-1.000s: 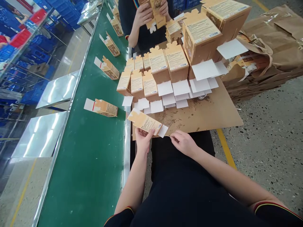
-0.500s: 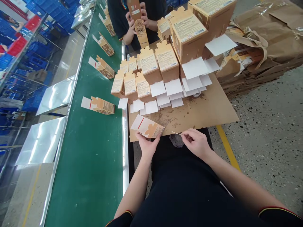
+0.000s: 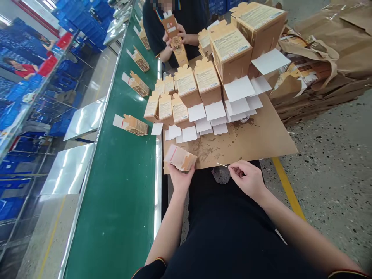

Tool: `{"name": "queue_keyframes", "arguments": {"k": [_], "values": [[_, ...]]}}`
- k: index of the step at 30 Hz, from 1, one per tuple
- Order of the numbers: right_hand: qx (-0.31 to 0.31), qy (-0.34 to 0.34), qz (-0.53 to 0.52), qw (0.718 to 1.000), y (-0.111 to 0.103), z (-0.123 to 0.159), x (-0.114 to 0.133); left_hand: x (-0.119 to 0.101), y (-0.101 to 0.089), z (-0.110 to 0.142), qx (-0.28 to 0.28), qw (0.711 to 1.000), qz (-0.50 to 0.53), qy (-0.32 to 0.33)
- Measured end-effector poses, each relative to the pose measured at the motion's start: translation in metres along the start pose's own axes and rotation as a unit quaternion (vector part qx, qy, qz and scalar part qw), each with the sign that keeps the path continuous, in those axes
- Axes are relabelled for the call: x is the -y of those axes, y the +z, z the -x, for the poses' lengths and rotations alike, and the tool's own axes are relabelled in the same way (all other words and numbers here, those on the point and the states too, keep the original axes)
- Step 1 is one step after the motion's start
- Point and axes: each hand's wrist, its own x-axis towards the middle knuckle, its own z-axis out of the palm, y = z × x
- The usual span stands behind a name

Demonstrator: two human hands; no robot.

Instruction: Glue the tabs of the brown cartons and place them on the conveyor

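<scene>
While a small printed carton is gripped in the left hand, a thin stick is pinched by the right hand, well apart; beyond both, cartons are stacked.

You have open room over the near strip of the cardboard surface — beyond it, stacked cartons with jutting white flaps block your way forward.

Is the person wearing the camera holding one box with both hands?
No, the left hand holds the small box alone, while the right hand pinches a thin stick away from it.
</scene>
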Motion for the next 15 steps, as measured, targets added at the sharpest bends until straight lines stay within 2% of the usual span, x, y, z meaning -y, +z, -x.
{"name": "queue_keyframes", "arguments": {"k": [2, 6, 7, 9, 12, 13, 15], "values": [[-0.007, 0.000, 0.006, 1.000, -0.002, -0.001, -0.001, 0.008, -0.024, -0.021, -0.048, 0.999, 0.020, -0.003], [-0.014, 0.006, 0.026, 1.000, -0.006, -0.004, -0.004, 0.034, -0.090, -0.070, -0.185, 0.980, 0.039, -0.059], [-0.014, 0.009, 0.027, 1.000, -0.006, -0.006, -0.004, 0.041, -0.105, -0.081, -0.208, 0.974, 0.036, -0.081], [-0.010, 0.014, 0.026, 1.000, -0.005, -0.011, -0.005, 0.054, -0.128, -0.093, -0.213, 0.969, 0.024, -0.126], [-0.008, 0.019, 0.033, 0.999, -0.006, -0.018, -0.005, 0.062, -0.148, -0.089, -0.204, 0.966, -0.015, -0.159], [-0.010, 0.020, 0.039, 0.999, -0.009, -0.018, -0.006, 0.062, -0.151, -0.083, -0.227, 0.962, -0.041, -0.144], [-0.023, 0.025, 0.057, 0.998, -0.016, -0.019, -0.007, 0.055, -0.154, -0.071, -0.303, 0.947, -0.086, -0.060]]}}
